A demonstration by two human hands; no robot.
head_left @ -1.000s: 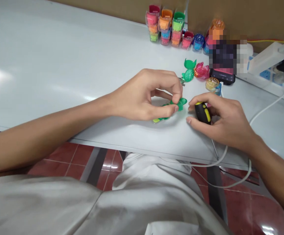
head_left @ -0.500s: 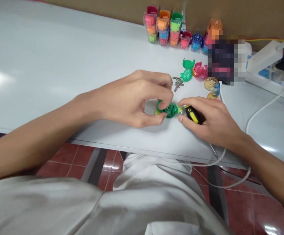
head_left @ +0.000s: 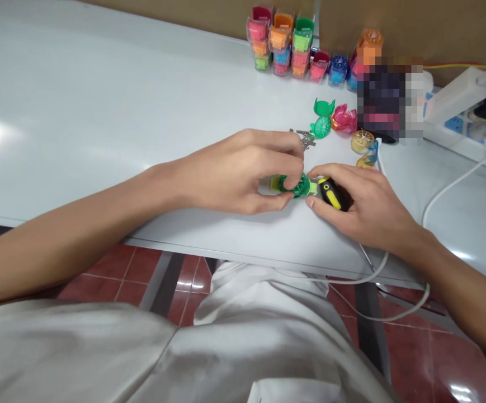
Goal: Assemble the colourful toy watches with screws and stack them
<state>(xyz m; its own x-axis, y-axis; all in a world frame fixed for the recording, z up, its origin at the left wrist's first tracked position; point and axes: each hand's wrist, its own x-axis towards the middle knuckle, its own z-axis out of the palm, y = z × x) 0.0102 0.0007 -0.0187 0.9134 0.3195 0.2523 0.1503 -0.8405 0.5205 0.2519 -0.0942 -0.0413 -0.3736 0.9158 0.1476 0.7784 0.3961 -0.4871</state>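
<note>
The right hand (head_left: 364, 204) no longer sits apart on the right. It is now close against the left hand (head_left: 243, 170). The screwdriver (head_left: 330, 193), upright a second ago, now points left with its tip at the green toy (head_left: 295, 184), which lies flatter now.

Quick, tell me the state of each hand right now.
Left hand: closed, pinching the green plastic piece.
Right hand: closed, holding the black-and-yellow tool beside that piece.
</note>
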